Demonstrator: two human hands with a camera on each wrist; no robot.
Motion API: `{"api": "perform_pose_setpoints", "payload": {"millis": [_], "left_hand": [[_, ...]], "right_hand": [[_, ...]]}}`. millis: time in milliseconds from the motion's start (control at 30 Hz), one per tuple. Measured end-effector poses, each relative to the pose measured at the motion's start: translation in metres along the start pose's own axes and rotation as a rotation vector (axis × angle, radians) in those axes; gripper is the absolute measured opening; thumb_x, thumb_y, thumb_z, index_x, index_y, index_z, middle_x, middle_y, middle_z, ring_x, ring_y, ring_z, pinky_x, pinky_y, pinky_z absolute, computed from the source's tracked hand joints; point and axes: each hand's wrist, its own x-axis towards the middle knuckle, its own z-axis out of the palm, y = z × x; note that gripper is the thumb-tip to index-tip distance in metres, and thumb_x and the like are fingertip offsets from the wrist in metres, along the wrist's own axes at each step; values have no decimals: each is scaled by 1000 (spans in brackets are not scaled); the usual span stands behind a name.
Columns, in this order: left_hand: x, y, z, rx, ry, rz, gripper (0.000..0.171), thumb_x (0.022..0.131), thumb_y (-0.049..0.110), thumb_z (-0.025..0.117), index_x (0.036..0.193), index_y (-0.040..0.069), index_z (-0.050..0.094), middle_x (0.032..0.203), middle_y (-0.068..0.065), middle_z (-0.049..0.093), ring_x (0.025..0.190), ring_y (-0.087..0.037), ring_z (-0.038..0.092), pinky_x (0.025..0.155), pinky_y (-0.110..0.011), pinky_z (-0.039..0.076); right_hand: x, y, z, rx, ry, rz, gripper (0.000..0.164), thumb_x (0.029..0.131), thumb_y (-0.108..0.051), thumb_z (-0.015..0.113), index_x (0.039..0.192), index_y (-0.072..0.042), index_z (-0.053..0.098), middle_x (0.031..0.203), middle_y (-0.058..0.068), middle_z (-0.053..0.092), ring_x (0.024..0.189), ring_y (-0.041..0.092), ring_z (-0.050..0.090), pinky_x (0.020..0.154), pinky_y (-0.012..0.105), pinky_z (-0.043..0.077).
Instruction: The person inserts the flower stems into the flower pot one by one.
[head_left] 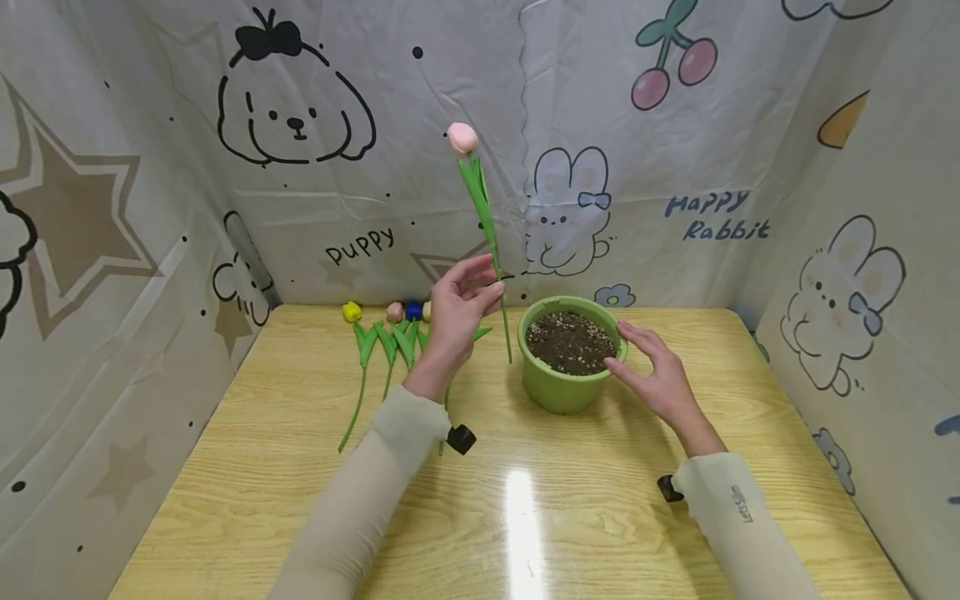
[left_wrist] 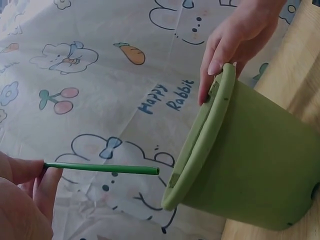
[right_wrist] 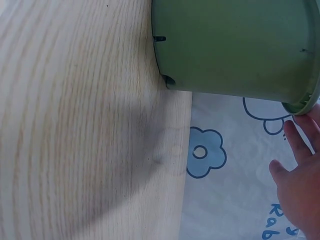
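Observation:
My left hand (head_left: 459, 312) pinches the thin green stem of a pink tulip (head_left: 462, 138) between thumb and fingers. The tulip stands nearly upright, bloom on top. Its cut stem end (left_wrist: 150, 170) points toward the rim of a green flower pot (head_left: 564, 392), just left of it in the head view. Dark soil (head_left: 570, 343) with pale grains fills the pot. On the pot's right side, my right hand (head_left: 663, 379) rests its fingertips and thumb at the rim, fingers spread and fairly straight in the right wrist view.
Several more tulips lie on the wooden table (head_left: 600, 517) behind the left forearm, among them a yellow tulip (head_left: 352, 312) and a blue tulip (head_left: 413, 311). Printed cloth (head_left: 360, 200) stands as a wall at the back and both sides.

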Motion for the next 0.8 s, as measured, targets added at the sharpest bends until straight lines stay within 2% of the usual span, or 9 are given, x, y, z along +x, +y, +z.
{"api": "perform_pose_setpoints", "payload": {"millis": [200, 300, 500, 600, 733, 800], "left_hand": [[8, -3, 16, -21, -1, 19, 45, 91, -10, 71, 134, 2, 65, 109, -8, 68, 82, -9, 68, 73, -24, 63], [11, -5, 23, -30, -5, 33, 45, 91, -11, 71, 134, 0, 65, 109, -9, 69, 81, -9, 66, 72, -23, 63], [19, -12, 34, -44, -11, 56, 44, 91, -11, 71, 132, 2, 66, 117, -21, 67, 81, -9, 66, 74, -24, 63], [23, -17, 38, -38, -20, 60, 44, 91, -10, 71, 132, 2, 66, 118, -21, 67, 83, -9, 67, 79, -30, 65], [26, -23, 42, -20, -27, 80, 42, 91, -8, 72, 132, 2, 67, 113, -14, 69, 84, -10, 68, 86, -43, 65], [28, -25, 44, -18, -29, 92, 42, 91, -8, 72, 131, 3, 67, 111, -11, 70, 84, -11, 68, 86, -43, 65]], "right_hand": [[1, 0, -1, 4, 1, -5, 65, 95, -28, 76, 152, -11, 52, 159, 17, 47, 147, 44, 40, 118, 73, 30], [1, 1, -1, 8, 1, -3, 65, 95, -27, 76, 152, -11, 52, 159, 16, 47, 147, 44, 40, 118, 73, 30], [0, 2, 0, 20, -2, 3, 65, 95, -28, 77, 153, -13, 52, 160, 15, 46, 148, 43, 39, 119, 73, 29], [0, 2, 0, 26, -2, 6, 65, 95, -28, 77, 153, -14, 52, 160, 15, 46, 148, 43, 39, 119, 73, 29], [0, 3, 0, 26, -2, 5, 65, 95, -27, 77, 153, -14, 52, 160, 15, 46, 148, 43, 39, 118, 73, 29], [0, 3, 0, 27, 0, 4, 65, 95, -27, 77, 153, -14, 52, 160, 15, 46, 148, 43, 40, 118, 73, 30]]}}
